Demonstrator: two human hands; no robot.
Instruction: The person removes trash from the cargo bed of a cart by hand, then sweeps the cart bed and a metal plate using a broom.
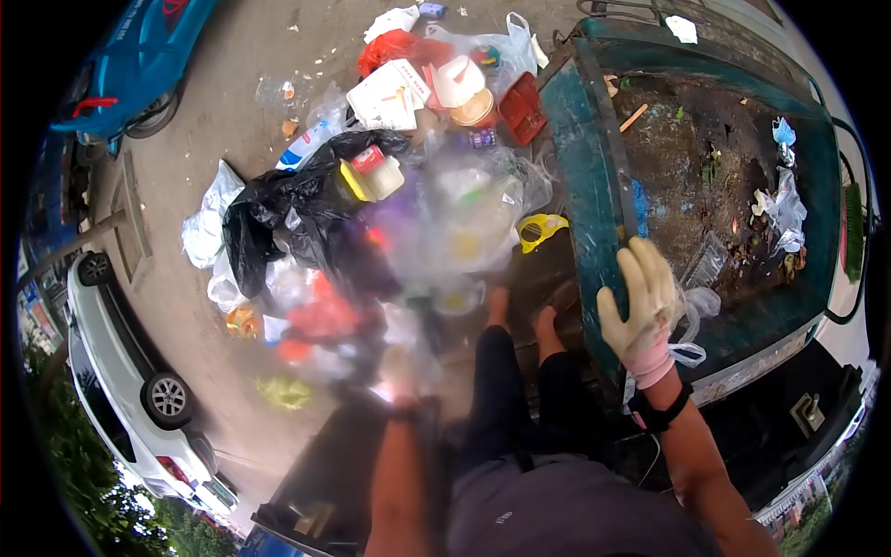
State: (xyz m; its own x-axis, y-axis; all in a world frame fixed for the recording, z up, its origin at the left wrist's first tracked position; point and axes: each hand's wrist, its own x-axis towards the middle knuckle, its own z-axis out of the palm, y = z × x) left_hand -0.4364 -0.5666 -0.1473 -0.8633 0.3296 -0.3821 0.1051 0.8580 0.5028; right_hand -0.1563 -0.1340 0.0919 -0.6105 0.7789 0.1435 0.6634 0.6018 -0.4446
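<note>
My right hand (642,302), in a pale glove with a pink cuff, lies at the near wall of a green metal cart bed (587,158). Its fingers are stretched out and the thumb stands apart. My left hand (399,376) reaches down to the lower edge of a spread-out heap of rubbish; a blur hides its fingers and anything in them. Closest to it are a blurred red bag (325,311) and whitish plastic. Higher in the heap lie a black plastic bag (278,209), a yellow and red container (371,174), a red tray (522,110) and a yellow mask-like piece (541,230).
Inside the cart bed are dirt, a clear plastic container (707,260) and a crumpled plastic bag (787,209). A white car (135,381) stands at the left, a blue vehicle (153,56) at the upper left. My feet (498,304) are between heap and cart.
</note>
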